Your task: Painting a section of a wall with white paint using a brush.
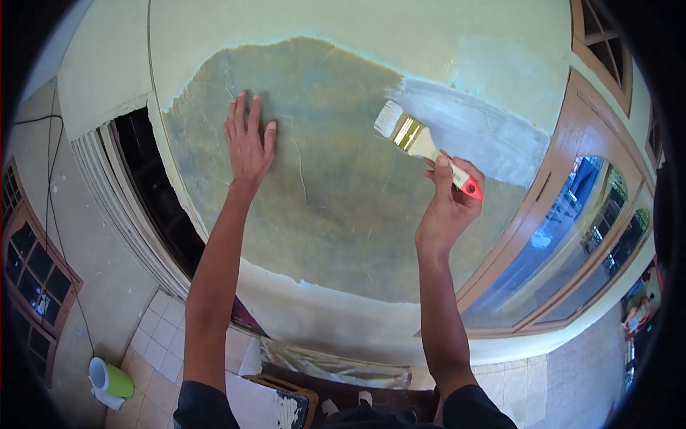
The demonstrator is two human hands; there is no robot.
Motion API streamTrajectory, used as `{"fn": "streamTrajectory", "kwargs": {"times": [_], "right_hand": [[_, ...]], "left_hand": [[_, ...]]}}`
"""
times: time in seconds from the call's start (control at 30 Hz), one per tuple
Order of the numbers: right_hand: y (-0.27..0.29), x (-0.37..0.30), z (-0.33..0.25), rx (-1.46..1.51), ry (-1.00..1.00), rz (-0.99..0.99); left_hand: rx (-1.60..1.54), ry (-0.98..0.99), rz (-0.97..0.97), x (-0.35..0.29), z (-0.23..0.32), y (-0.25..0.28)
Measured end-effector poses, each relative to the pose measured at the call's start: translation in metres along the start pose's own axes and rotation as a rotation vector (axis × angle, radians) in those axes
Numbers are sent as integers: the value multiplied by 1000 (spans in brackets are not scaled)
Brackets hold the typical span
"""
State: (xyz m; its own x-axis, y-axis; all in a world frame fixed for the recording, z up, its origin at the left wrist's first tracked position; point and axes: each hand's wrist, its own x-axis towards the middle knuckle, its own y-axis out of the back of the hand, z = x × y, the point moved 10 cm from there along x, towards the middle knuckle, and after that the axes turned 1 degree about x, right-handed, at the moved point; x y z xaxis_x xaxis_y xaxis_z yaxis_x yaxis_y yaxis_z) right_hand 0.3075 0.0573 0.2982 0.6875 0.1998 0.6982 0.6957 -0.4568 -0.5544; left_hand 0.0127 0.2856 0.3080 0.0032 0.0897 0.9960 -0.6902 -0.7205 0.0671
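Note:
A wide paintbrush (423,141), with a pale wooden handle, a red tip and a gold-coloured ferrule, is gripped by its handle in my right hand (450,204). White paint covers its bristles, which are at the wall by the left end of a fresh, streaky white patch (475,118). Fingers apart, my left hand (250,146) rests against a dull grey-green area (336,186) with fine cracks. Lighter cream wall paint (357,21) surrounds this area, along a ragged edge.
A brown wooden window frame (525,222) with glass borders the wall at right. At left lies a dark narrow opening (161,189). On the tiled floor (161,322) stands a green bucket (118,381). Below me is a white-spattered surface (289,411) beside plastic sheeting (336,368).

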Motion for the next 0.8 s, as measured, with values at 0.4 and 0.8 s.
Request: {"fn": "streamTrajectory", "kwargs": {"times": [0.4, 0.8], "right_hand": [[-169, 5, 42, -52, 135, -192], [-155, 5, 24, -182, 298, -60]], "left_hand": [[-9, -1, 22, 8, -103, -11], [-30, 5, 15, 9, -140, -2]]}}
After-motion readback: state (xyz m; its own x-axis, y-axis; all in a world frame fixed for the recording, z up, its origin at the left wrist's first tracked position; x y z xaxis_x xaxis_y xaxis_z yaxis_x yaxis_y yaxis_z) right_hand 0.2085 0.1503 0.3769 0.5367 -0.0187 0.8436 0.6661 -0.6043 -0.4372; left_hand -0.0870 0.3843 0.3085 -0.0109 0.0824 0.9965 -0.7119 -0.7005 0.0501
